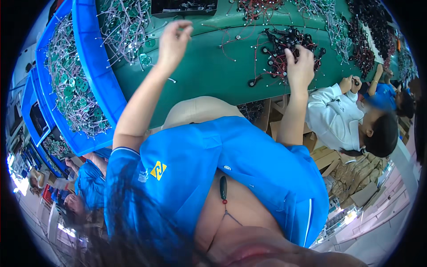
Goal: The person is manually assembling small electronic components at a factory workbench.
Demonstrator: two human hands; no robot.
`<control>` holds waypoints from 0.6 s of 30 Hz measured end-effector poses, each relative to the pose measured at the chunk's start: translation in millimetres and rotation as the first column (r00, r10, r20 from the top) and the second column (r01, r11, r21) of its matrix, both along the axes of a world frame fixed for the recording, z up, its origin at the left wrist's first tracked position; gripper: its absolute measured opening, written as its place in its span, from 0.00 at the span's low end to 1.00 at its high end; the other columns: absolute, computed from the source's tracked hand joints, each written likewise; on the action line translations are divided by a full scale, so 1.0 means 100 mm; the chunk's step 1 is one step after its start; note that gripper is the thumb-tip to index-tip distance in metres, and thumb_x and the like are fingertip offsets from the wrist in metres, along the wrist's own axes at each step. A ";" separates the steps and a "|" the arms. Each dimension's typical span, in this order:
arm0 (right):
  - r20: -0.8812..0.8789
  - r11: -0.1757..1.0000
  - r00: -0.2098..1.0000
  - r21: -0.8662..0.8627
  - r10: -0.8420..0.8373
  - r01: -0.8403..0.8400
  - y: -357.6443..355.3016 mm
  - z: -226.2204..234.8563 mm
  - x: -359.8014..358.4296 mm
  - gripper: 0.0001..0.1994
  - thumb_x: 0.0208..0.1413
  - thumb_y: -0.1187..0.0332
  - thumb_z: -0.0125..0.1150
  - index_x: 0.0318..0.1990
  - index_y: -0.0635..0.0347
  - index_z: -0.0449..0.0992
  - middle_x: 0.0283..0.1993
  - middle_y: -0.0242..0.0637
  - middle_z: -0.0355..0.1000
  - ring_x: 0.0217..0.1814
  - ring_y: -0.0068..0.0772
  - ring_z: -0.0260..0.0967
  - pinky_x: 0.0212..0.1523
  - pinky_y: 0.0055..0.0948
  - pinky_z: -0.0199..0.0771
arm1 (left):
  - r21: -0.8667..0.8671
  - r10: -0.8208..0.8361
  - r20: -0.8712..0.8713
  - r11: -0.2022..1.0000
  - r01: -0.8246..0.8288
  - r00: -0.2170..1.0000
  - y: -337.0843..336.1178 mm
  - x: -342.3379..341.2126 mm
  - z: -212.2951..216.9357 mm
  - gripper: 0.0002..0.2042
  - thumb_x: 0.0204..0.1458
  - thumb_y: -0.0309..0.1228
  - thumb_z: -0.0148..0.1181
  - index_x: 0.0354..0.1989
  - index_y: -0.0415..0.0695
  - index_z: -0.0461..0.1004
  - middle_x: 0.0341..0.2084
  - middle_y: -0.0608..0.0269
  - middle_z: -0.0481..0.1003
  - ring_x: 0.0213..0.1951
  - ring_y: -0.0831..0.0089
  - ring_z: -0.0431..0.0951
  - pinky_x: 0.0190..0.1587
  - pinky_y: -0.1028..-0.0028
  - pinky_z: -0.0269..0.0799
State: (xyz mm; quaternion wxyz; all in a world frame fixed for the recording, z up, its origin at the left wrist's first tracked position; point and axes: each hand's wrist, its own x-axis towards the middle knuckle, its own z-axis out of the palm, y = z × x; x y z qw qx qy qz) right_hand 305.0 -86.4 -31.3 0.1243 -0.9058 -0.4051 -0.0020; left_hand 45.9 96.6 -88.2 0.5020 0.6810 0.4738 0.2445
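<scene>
My left hand (175, 43) is raised above the green work surface (200, 66), its fingers curled in; whatever may be between them is too small to make out. Close to it on the left lies a pile of green round discs with pale wires (129, 33). My right hand (300, 69) is at the near side of a heap of small black parts with red wires (280, 51). Its thumb and forefinger stand apart over the heap, and the other fingers are partly hidden.
A blue bin (95, 66) full of wired green discs stands at the left. A black tray (184, 8) is at the far edge. More wire bundles (329, 22) lie at the far right. A person in a white top (333, 113) works at my right; cardboard (356, 173) lies behind them.
</scene>
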 end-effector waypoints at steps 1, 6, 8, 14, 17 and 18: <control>0.063 1.000 0.998 0.002 -0.031 0.031 0.03 0.01 0.08 0.15 0.49 0.57 0.57 0.40 0.56 0.72 0.39 0.37 0.69 0.44 0.39 0.66 0.41 0.37 0.68 | 0.186 0.008 -0.065 0.983 0.004 0.998 0.19 0.02 -0.12 0.08 0.51 0.28 0.55 0.39 0.41 0.72 0.23 0.65 0.73 0.25 0.81 0.72 0.25 0.80 0.66; -0.215 0.993 0.976 0.120 0.039 -0.013 0.43 -0.16 0.00 0.11 0.49 0.60 0.57 0.37 0.54 0.74 0.33 0.32 0.71 0.30 0.32 0.69 0.33 0.30 0.69 | 0.677 0.100 -0.450 0.687 0.266 0.887 0.96 0.19 -0.25 0.10 0.45 0.32 0.58 0.37 0.46 0.74 0.34 0.59 0.73 0.33 0.60 0.73 0.37 0.63 0.70; -0.347 0.991 0.933 0.123 0.094 -0.053 0.63 -0.23 -0.17 0.09 0.49 0.61 0.57 0.36 0.52 0.74 0.34 0.32 0.71 0.30 0.32 0.69 0.32 0.29 0.69 | 0.308 -0.080 -0.817 0.776 0.550 0.571 1.16 0.19 -0.26 0.13 0.43 0.39 0.60 0.35 0.47 0.74 0.34 0.59 0.74 0.38 0.58 0.73 0.40 0.62 0.70; -0.499 0.990 0.859 0.129 0.113 -0.056 0.90 -0.50 -0.34 0.08 0.50 0.61 0.55 0.35 0.52 0.74 0.32 0.33 0.73 0.28 0.33 0.70 0.30 0.29 0.69 | -0.021 -0.482 -0.827 0.538 0.842 0.288 1.67 0.15 -0.61 0.08 0.39 0.26 0.58 0.29 0.41 0.69 0.31 0.53 0.69 0.37 0.55 0.71 0.40 0.62 0.68; -0.511 0.993 0.853 0.108 0.102 -0.054 0.95 -0.62 -0.25 0.07 0.50 0.62 0.55 0.34 0.52 0.74 0.31 0.33 0.73 0.28 0.34 0.70 0.31 0.30 0.68 | 0.107 -0.483 -0.790 0.498 0.860 0.378 1.65 0.01 -0.56 0.08 0.39 0.23 0.57 0.30 0.41 0.68 0.31 0.53 0.69 0.38 0.55 0.71 0.41 0.63 0.67; -0.501 0.994 0.860 0.097 0.094 -0.052 0.97 -0.67 -0.21 0.07 0.50 0.63 0.55 0.34 0.52 0.74 0.30 0.34 0.73 0.28 0.35 0.70 0.31 0.30 0.68 | 0.066 -0.498 -0.782 0.533 0.844 0.375 1.61 0.03 -0.45 0.09 0.39 0.20 0.56 0.30 0.40 0.66 0.30 0.52 0.69 0.38 0.54 0.70 0.41 0.64 0.66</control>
